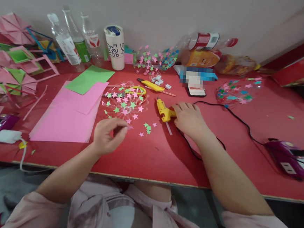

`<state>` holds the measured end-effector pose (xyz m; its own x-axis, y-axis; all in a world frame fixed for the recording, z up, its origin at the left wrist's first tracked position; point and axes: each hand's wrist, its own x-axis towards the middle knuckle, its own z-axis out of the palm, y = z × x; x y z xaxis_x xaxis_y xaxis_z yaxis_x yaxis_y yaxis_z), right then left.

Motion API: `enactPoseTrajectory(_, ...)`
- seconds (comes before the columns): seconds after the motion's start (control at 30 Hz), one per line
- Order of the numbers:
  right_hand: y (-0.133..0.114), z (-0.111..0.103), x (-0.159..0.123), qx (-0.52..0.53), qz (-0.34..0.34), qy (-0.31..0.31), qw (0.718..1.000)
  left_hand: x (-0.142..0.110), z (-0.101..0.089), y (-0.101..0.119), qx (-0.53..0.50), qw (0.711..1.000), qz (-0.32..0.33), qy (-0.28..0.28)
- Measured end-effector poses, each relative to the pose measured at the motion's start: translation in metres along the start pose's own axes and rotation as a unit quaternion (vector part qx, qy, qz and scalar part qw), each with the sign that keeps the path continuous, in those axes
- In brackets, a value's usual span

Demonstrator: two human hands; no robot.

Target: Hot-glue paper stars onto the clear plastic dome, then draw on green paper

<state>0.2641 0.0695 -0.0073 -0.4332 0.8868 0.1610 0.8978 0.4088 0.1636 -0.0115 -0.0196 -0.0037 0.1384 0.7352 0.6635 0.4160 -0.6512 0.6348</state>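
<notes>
My left hand (109, 136) pinches a small pink paper star (130, 127) between thumb and fingertips. My right hand (189, 119) is closed round the handle of a yellow glue gun (164, 111), low over the red table, with a clear glue stick (169, 128) jutting from its back. Just beyond my left hand sits a clear plastic piece covered in pink and green stars (124, 101). Loose green stars (148, 128) lie between my hands, with a few pink ones beside them.
Pink paper sheets (64, 121) and a green sheet (91, 79) lie left. Scissors (138, 90) and a yellow cutter (152, 86) lie behind. Bottles (65, 44) and a white tumbler (115, 49) stand along the wall. The black cord (242, 123) runs toward a purple power strip (290, 160).
</notes>
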Motion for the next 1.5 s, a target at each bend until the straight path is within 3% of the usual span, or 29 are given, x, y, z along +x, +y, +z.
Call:
enactPoseTrajectory(0.07, 0.002, 0.003, 0.000, -0.016, 0.008, -0.044, 0.999, 0.000, -0.007, -0.008, -0.002, 0.997, -0.029, 0.070)
enactPoseTrajectory(0.13, 0.001, 0.004, 0.001, -0.018, 0.002, -0.044, 0.999, 0.002, -0.011, -0.015, -0.013, 0.992, -0.045, 0.120)
enactPoseTrajectory(0.3, 0.003, 0.012, 0.008, 0.039, 0.001, -0.004, 0.999, 0.007, -0.013, -0.021, 0.016, 0.988, -0.054, 0.141)
enactPoseTrajectory(0.4, 0.003, 0.010, 0.010, 0.168, 0.044, 0.104, 0.979, 0.007, -0.010, -0.020, 0.057, 0.989, -0.051, 0.129)
enactPoseTrajectory(0.47, -0.004, 0.002, 0.007, 0.269, 0.040, 0.198, 0.942, 0.006, -0.008, -0.019, 0.076, 0.988, -0.054, 0.121)
enactPoseTrajectory(0.53, -0.018, -0.009, 0.000, 0.342, 0.000, 0.255, 0.904, 0.006, -0.008, -0.018, 0.089, 0.988, -0.052, 0.115)
enactPoseTrajectory(0.6, -0.035, -0.018, -0.009, 0.363, -0.067, 0.278, 0.887, 0.007, -0.007, -0.016, 0.101, 0.988, -0.045, 0.110)
enactPoseTrajectory(0.73, -0.063, -0.022, -0.021, 0.354, -0.212, 0.255, 0.875, 0.007, -0.004, -0.013, 0.143, 0.984, -0.019, 0.103)
enactPoseTrajectory(0.83, -0.071, -0.017, -0.023, 0.326, -0.260, 0.254, 0.873, 0.007, -0.002, -0.013, 0.165, 0.981, 0.013, 0.099)
enactPoseTrajectory(1.03, -0.072, -0.015, -0.021, 0.305, -0.283, 0.277, 0.866, 0.007, 0.002, -0.010, 0.175, 0.979, 0.048, 0.097)
enactPoseTrajectory(1.5, -0.072, -0.014, -0.021, 0.307, -0.278, 0.272, 0.869, 0.010, 0.001, -0.003, 0.173, 0.981, 0.039, 0.084)
